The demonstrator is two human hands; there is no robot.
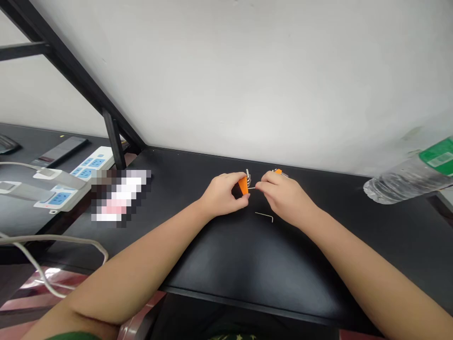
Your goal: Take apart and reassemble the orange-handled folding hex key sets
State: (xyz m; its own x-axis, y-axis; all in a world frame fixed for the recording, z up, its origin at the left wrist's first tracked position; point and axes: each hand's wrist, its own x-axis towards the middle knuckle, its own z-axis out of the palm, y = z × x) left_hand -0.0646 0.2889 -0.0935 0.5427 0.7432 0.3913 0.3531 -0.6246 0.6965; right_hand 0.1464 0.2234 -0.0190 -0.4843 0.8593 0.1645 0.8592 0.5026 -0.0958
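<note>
My left hand (226,193) is closed on an orange hex key holder (243,185), gripped between thumb and fingers. Several silver hex keys (248,177) stick out of the holder's far side. My right hand (283,193) pinches a thin hex key (251,188) whose far end meets the holder; whether it sits inside a hole I cannot tell. On the black desk (219,255) below my hands lies a loose L-shaped hex key (264,216). Partly hidden behind my right hand is a second orange holder (279,172) with metal keys.
A plastic bottle with a green label (406,184) is at the right. On the left are a white power strip (92,165) with plugged-in chargers, a dark phone (62,150), white cables (71,239) and a blurred-out item (122,196). A black metal frame (78,80) rises there; a wall (247,85) stands behind.
</note>
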